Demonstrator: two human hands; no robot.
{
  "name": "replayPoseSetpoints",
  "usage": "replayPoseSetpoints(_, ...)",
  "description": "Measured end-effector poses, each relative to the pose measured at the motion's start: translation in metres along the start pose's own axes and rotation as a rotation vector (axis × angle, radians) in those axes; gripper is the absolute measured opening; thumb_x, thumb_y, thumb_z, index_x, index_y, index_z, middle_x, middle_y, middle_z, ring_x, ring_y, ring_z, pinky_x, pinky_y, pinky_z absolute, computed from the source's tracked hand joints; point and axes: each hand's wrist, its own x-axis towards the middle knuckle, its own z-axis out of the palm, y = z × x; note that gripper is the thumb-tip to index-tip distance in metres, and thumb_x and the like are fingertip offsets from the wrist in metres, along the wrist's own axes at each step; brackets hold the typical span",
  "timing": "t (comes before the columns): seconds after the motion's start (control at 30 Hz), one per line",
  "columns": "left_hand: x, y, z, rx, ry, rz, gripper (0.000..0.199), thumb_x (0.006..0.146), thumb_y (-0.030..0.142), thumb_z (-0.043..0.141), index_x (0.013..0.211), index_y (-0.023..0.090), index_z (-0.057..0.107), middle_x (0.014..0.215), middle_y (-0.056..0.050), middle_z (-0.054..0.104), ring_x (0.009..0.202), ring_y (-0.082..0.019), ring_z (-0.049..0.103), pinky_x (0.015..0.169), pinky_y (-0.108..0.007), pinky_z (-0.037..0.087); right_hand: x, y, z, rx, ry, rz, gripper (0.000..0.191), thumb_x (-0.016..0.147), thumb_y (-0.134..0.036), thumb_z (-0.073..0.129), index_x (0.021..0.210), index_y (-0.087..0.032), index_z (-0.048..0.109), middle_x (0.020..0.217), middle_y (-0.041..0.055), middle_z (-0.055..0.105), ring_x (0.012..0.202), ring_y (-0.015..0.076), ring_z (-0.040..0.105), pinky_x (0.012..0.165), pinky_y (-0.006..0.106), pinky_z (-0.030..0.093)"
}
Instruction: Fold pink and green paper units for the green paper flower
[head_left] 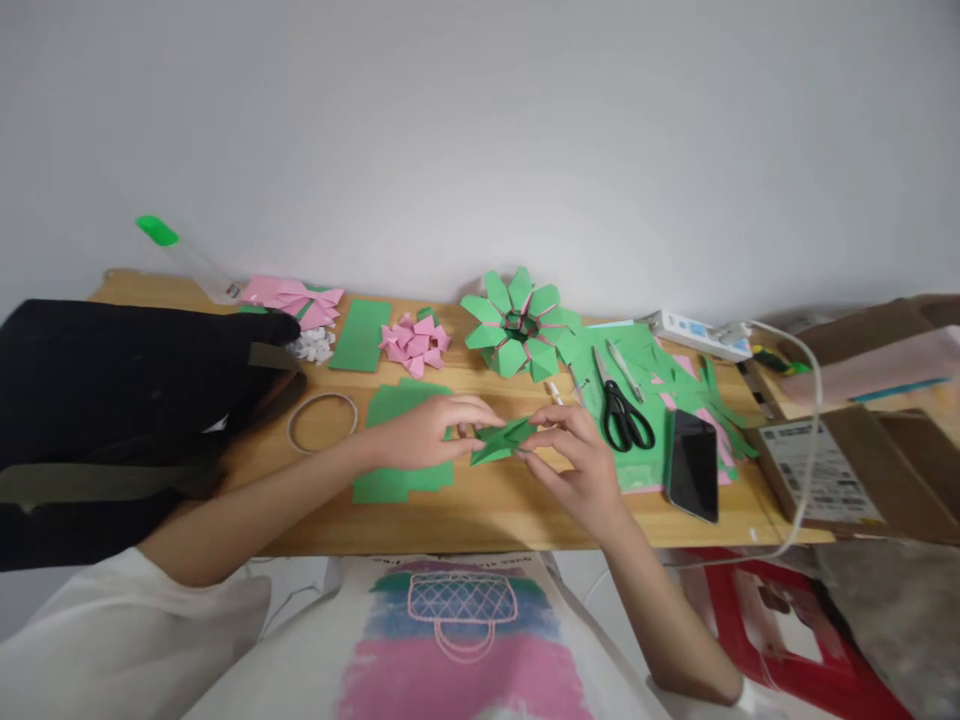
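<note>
Between my two hands, over the middle of the wooden table, is a piece of folded green paper. My left hand pinches its left end between thumb and fingers. At the right end, the fingertips of my right hand grip it too. Green paper sheets lie in a stack partly beneath my left hand. Behind my hands stands a flower-like ring of folded green paper with pink edges showing inside. A small heap of folded pink paper pieces sits to its left.
Black-handled scissors, a craft knife and a phone lie at right on green paper scraps. Further right are a power strip and a cardboard box. Leftward are a tape roll and a black bag.
</note>
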Motion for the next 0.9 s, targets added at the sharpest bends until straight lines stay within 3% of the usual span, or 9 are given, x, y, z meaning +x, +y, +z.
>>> replayPoseSetpoints(0.2,-0.001,0.013,0.002,-0.042,0.3,-0.12,0.021,0.092,0.019,0.052,0.1,0.018,0.072,0.101,-0.007,0.076,0.091,-0.019,0.07,0.084,-0.031,0.054,0.014,-0.014,-0.004,-0.085,0.008,-0.171,0.013,0.088,-0.011,0.061,0.091,-0.023,0.062,0.099,0.0054,0.07,0.096,0.0206,0.061,0.086,0.039,0.048)
replayPoseSetpoints(0.33,0.006,0.012,0.003,-0.096,0.484,-0.202,0.019,0.094,0.024,0.05,0.099,0.015,0.067,0.076,-0.002,0.071,0.065,-0.014,0.065,0.058,-0.022,0.05,0.022,-0.017,-0.005,-0.207,-0.06,-0.231,0.006,0.089,-0.024,0.064,0.093,-0.023,0.06,0.107,0.0072,0.073,0.102,0.0241,0.06,0.088,0.041,0.045)
replayPoseSetpoints(0.43,0.009,0.011,0.001,-0.112,0.547,-0.214,0.017,0.093,0.024,0.052,0.103,0.016,0.062,0.064,0.003,0.061,0.055,-0.011,0.058,0.051,-0.02,0.044,0.029,-0.016,-0.004,-0.152,-0.177,-0.205,0.021,0.093,-0.039,0.058,0.102,-0.019,0.058,0.113,0.0119,0.071,0.099,0.0234,0.063,0.081,0.037,0.046)
replayPoseSetpoints(0.6,0.011,0.009,-0.003,-0.083,0.552,-0.185,0.012,0.091,0.021,0.051,0.102,0.019,0.056,0.067,0.004,0.059,0.062,-0.012,0.058,0.06,-0.023,0.046,0.044,-0.011,-0.001,-0.197,-0.205,-0.172,0.016,0.093,-0.022,0.055,0.107,-0.016,0.057,0.103,0.0101,0.069,0.092,0.022,0.063,0.079,0.035,0.045)
replayPoseSetpoints(0.73,0.012,0.01,-0.011,-0.043,0.469,-0.148,0.012,0.091,0.017,0.049,0.089,0.019,0.061,0.08,0.0,0.068,0.073,-0.013,0.062,0.07,-0.025,0.049,0.052,-0.007,0.001,-0.198,-0.288,-0.15,0.021,0.091,-0.03,0.06,0.106,-0.016,0.06,0.097,0.0087,0.066,0.088,0.0224,0.06,0.074,0.035,0.044)
replayPoseSetpoints(0.9,0.013,0.013,-0.022,-0.004,0.351,-0.129,0.024,0.095,0.015,0.044,0.096,0.018,0.068,0.096,-0.002,0.075,0.09,-0.015,0.067,0.086,-0.028,0.05,0.055,-0.006,-0.002,-0.191,-0.336,-0.134,0.024,0.09,-0.041,0.06,0.091,-0.017,0.064,0.086,0.0067,0.058,0.08,0.0218,0.055,0.07,0.036,0.042)
